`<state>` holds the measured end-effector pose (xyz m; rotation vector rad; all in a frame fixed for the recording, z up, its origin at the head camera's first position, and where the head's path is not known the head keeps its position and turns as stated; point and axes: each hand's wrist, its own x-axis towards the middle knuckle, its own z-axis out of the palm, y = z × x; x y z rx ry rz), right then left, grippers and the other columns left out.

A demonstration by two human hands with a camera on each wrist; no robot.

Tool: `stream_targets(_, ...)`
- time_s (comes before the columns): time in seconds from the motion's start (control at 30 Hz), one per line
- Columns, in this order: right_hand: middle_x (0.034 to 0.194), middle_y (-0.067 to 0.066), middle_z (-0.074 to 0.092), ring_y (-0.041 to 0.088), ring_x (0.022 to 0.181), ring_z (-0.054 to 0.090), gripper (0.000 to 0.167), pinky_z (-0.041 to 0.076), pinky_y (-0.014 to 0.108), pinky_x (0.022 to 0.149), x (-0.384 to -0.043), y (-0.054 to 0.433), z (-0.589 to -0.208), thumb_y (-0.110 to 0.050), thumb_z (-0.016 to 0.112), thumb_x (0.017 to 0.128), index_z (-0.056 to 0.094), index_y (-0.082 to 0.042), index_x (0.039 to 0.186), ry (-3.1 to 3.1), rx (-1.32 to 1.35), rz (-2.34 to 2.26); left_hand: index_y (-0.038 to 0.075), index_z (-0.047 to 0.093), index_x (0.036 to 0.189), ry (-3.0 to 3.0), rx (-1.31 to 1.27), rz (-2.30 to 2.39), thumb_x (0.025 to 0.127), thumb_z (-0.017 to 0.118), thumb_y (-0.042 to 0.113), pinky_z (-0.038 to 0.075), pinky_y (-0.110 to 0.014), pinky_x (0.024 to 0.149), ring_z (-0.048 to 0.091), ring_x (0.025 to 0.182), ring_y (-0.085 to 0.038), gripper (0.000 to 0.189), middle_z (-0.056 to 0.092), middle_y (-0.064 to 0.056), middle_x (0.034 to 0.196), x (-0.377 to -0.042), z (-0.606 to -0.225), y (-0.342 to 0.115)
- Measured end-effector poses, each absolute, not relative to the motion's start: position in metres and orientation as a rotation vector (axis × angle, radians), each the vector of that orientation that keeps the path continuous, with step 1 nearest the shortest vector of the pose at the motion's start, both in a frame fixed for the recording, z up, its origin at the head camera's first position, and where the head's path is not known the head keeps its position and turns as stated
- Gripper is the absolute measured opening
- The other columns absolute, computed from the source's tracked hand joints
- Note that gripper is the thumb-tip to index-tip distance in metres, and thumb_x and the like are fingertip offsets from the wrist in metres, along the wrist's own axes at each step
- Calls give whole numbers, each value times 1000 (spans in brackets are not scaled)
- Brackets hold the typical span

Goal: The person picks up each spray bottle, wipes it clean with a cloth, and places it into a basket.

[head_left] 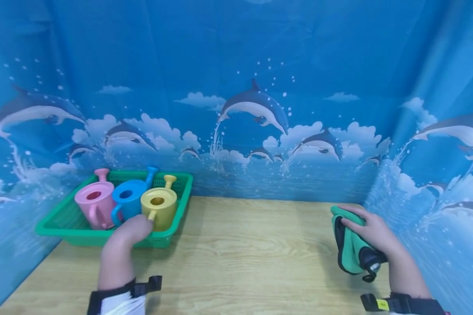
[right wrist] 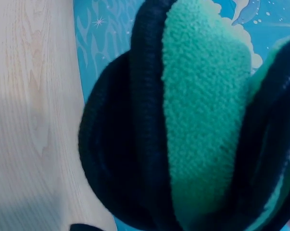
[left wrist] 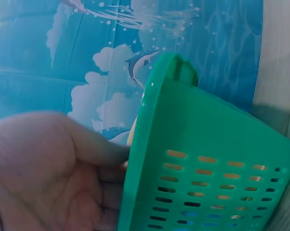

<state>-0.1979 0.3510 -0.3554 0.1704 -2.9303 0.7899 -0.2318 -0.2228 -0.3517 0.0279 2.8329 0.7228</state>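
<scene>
A yellow watering can point(head_left: 164, 214) stands at the right end of a green basket point(head_left: 179, 210). My left hand point(head_left: 132, 229) reaches over the basket's front rim and grips the can's handle; in the left wrist view the rim hides the fingertips. A blue watering can point(head_left: 128, 197) and a pink watering can point(head_left: 96, 201) stand beside it. On the right, my right hand point(head_left: 372, 232) holds a folded green fleece item with black trim point(head_left: 352, 249), a dark toggle and loop at its lower end. Its green and black folds fill much of the right wrist view.
A light wood-grain table point(head_left: 252, 258) lies between the hands. A blue dolphin-print sheet point(head_left: 244, 144) stands behind the table and along both sides. The basket sits at the table's back left, near the sheet.
</scene>
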Motion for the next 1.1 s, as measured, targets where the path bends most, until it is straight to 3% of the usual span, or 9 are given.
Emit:
stream_targets(0.17,148,25,38,56,128,36,59,39,69,90,-200,355,-355,-52,50,96,45,-18,144,-2944,161,791,-18,50,122,2853,-21,646,104,28,23,47,-58,88,58,103,-41,49,58,-33,116,-230,-355,-225)
stream_targets(0.47,146,28,38,58,126,37,61,40,69,89,-200,355,-355,-54,50,95,45,-17,144,-2972,120,776,-17,51,120,2947,-119,592,105,30,31,47,-61,83,59,98,-45,54,60,-32,107,-222,-352,-223)
stream_targets(0.7,147,29,36,59,125,36,64,39,70,88,-203,361,-360,-56,48,95,43,-17,145,-2988,97,760,-15,36,135,3145,-279,631,104,34,38,38,-70,92,46,116,-58,62,47,-40,128,-218,-345,-209)
stream_targets(0.9,144,30,40,58,119,43,61,44,66,84,-206,365,-365,-52,51,96,45,-14,143,-3000,78,642,-7,28,145,3303,-293,934,103,42,32,26,-69,105,31,132,-53,59,34,-34,144,-223,-348,-183)
stream_targets(1.1,138,33,45,58,116,46,55,44,65,84,-209,372,-373,-40,58,95,49,-8,139,-3040,48,530,3,29,148,3381,-104,1170,102,45,28,22,-66,110,23,141,-46,55,24,-25,154,-228,-349,-145)
